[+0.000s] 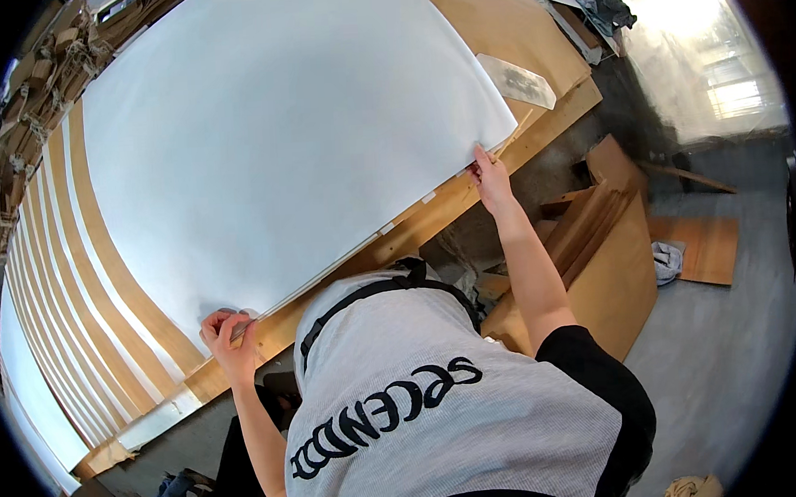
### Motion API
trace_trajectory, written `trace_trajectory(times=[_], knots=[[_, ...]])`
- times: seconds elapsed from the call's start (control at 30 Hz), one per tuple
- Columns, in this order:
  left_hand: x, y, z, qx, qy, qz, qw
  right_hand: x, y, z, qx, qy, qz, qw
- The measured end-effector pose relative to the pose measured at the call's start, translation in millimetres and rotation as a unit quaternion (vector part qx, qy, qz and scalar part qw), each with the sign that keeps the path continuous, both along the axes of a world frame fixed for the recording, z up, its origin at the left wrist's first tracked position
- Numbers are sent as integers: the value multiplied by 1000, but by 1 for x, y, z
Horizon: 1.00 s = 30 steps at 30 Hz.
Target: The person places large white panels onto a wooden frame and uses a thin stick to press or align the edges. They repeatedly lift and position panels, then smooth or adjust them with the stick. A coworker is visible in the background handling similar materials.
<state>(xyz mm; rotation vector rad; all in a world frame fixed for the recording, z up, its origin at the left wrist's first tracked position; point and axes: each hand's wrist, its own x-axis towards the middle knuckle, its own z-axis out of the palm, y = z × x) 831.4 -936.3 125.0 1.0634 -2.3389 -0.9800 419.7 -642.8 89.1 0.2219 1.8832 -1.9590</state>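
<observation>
A large white sheet (302,136) lies over the wooden worktable (281,334), its near edge running along the table's front. My left hand (229,336) is closed at the sheet's near left corner, fingers bent round the edge. Farther right, my right hand (491,176) pinches the same edge near the right corner, thumb on top. Under the near edge, layers of sheet material show. To the left, several brown strips (114,236) alternate with white ones in a fanned stack.
A translucent plastic scraper-like piece (517,80) lies beside the sheet's right corner on brown board (494,18). Bundled cardboard pieces (26,115) line the far left. Leaning cardboard sheets (597,265) stand right of me. A reddish-brown panel (708,246) and cloth (669,261) lie on the floor.
</observation>
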Motion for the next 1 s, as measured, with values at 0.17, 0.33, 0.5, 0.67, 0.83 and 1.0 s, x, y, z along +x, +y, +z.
trace_trajectory(times=[0.17,0.33,0.5,0.67,0.83,1.0], knots=[[4,-2,-6,-7,-8,-9,1000,-1,3,-14,1,8,17,1000],[7,-4,-9,10,-5,-12,1000,0,5,-19,-15,8,24,1000],[7,-7,-11,12,-17,-12,1000,1,5,-20,-25,3,11,1000],[3,-9,-10,-16,-20,-40,999,4,14,-6,-33,-31,-1,999],[9,-9,-14,-19,-53,-62,997,34,64,3,44,-80,-21,996],[13,-11,-19,24,-45,-84,995,53,126,5,164,-74,-71,981]])
